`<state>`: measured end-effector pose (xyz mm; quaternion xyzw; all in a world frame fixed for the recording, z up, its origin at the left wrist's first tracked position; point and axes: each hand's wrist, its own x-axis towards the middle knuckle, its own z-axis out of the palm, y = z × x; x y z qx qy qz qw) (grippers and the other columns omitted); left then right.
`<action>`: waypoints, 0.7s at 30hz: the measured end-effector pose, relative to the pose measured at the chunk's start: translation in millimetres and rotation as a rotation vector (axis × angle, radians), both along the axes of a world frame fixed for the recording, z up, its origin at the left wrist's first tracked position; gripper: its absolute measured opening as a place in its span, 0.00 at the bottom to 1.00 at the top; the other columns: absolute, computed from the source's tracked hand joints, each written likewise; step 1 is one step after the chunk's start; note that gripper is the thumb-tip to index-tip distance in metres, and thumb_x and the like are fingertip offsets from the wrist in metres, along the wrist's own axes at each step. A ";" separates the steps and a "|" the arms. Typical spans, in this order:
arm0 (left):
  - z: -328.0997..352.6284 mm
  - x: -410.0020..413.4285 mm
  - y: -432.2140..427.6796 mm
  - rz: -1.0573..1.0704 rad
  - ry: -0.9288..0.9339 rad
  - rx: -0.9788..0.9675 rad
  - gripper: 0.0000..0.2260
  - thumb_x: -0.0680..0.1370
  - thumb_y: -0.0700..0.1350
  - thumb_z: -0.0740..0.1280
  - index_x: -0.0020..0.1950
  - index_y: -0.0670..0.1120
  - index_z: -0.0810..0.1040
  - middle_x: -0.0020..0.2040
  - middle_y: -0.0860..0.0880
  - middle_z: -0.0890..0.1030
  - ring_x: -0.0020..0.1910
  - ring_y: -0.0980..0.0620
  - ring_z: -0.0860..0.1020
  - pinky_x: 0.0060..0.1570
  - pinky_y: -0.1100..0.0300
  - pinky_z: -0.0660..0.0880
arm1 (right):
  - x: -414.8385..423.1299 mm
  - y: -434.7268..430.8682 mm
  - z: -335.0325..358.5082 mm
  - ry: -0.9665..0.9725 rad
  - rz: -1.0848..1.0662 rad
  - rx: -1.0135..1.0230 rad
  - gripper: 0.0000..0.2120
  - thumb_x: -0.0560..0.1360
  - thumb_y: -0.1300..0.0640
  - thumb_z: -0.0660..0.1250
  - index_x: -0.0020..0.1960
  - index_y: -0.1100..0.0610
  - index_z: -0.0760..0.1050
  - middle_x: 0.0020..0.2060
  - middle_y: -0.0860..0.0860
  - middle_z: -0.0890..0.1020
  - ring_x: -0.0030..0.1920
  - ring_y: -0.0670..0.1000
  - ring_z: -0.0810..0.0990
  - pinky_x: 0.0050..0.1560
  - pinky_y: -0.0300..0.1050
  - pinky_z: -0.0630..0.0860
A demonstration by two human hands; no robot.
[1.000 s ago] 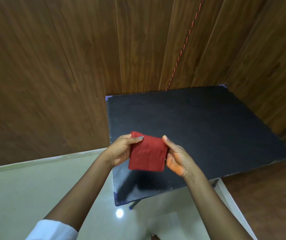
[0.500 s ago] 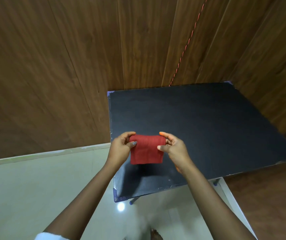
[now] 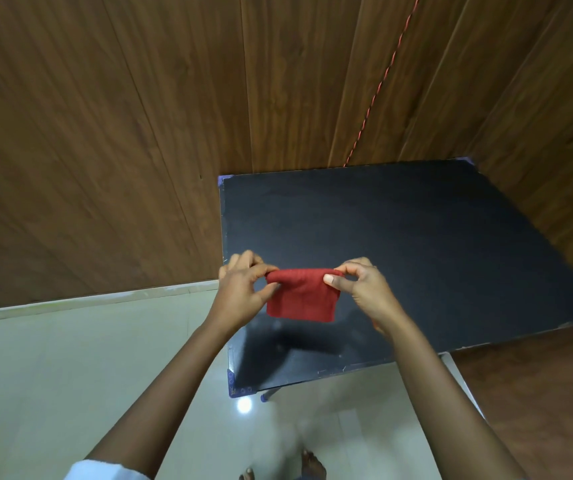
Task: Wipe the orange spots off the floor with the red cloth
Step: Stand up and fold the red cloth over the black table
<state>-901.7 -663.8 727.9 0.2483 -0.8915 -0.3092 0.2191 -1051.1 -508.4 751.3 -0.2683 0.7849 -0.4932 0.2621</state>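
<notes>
Small folded red cloth (image 3: 300,296), soft and light, hangs limp over the black tabletop (image 3: 416,244), left hand (image 3: 243,292) and right hand (image 3: 364,289) each pinching a top corner; bunch it in one palm to wipe.

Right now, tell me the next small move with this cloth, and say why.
Probably lower the red cloth away from the black table toward the pale floor. Both the left hand and the right hand pinch its top edge in the air above the table, and no orange spots show on the visible floor.
</notes>
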 end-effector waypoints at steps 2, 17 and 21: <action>0.8 2.3 -3.7 -0.053 0.053 0.342 0.05 0.73 0.46 0.69 0.48 0.47 0.81 0.48 0.53 0.73 0.52 0.54 0.69 0.55 0.67 0.63 | -1.1 -1.4 2.5 -0.175 0.046 -0.098 0.07 0.74 0.58 0.67 0.38 0.58 0.74 0.41 0.52 0.74 0.43 0.47 0.73 0.45 0.35 0.68; -74.2 47.5 29.7 0.331 -0.110 1.186 0.19 0.72 0.36 0.70 0.61 0.42 0.70 0.58 0.42 0.77 0.55 0.42 0.78 0.56 0.49 0.76 | 66.9 -17.8 -90.0 -0.702 -0.087 0.179 0.12 0.73 0.70 0.65 0.54 0.60 0.70 0.44 0.55 0.79 0.41 0.53 0.79 0.43 0.49 0.78; -94.9 51.2 43.7 0.327 -0.387 0.426 0.22 0.76 0.44 0.66 0.68 0.42 0.66 0.62 0.42 0.69 0.60 0.42 0.71 0.59 0.52 0.70 | 84.6 -15.3 -118.2 0.056 0.019 0.541 0.23 0.72 0.56 0.70 0.64 0.57 0.68 0.55 0.55 0.75 0.55 0.56 0.76 0.56 0.50 0.73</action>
